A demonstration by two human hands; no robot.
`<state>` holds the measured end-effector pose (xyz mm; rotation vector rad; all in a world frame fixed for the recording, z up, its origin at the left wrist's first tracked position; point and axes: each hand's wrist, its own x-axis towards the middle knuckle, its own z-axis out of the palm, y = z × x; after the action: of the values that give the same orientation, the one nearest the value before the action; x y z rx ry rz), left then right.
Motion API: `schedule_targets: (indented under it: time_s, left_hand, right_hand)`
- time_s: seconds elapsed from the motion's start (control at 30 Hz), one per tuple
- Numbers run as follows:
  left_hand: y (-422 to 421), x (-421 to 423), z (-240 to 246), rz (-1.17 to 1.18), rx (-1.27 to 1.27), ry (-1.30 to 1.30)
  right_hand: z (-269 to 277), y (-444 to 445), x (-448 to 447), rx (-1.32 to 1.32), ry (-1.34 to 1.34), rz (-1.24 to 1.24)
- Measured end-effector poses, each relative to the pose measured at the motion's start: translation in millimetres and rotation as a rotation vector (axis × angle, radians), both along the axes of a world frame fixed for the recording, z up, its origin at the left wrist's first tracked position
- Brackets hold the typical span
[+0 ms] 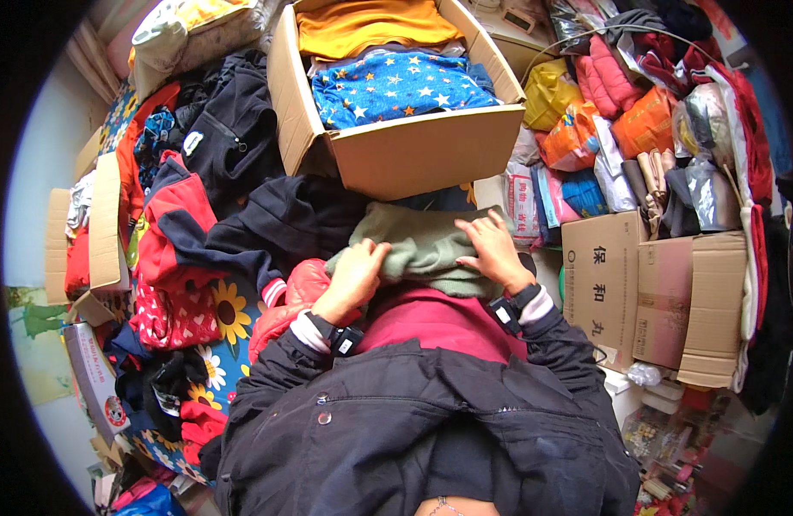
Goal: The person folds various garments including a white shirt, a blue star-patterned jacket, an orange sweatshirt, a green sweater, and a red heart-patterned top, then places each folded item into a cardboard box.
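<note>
A sage-green knit garment (428,242) lies bunched in folds across my lap, over dark red trousers (428,322). My left hand (357,277) has its fingers curled on the garment's left side, pinching the cloth. On the right side, my right hand (496,248) rests on the knit with fingers spread, not closed around it. Just beyond the garment stands an open cardboard box (428,151), holding a mustard-yellow cloth (377,29) and a folded blue star-print cloth (403,87). A red puffy garment (299,290) lies beside my left forearm.
At left, a navy fleece jacket (232,138), a red-and-navy garment (177,219) and a red heart-print cloth (177,316) cover a sunflower-print sheet (232,309). A smaller open box (106,219) stands farther left. Closed cartons (599,284) and bagged clothes (648,122) fill the right.
</note>
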<state>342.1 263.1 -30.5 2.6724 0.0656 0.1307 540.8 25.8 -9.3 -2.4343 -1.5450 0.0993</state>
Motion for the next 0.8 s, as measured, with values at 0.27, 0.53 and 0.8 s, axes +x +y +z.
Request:
schedule_targets:
  time_s: [0.27,0.53,0.8]
  left_hand:
    - [-39.6,38.4,13.0,-0.179,-0.147,-0.045]
    - [-34.4,59.5,-33.1,-0.298,0.054,0.217]
    - [-49.1,121.8,46.9,-0.582,-0.402,-0.051]
  right_hand:
    - [7.2,-6.7,21.1,0.130,0.079,-0.141]
    - [-11.3,-30.1,18.5,0.107,0.253,-0.300]
    - [167.2,-50.6,37.2,0.654,0.109,-0.504]
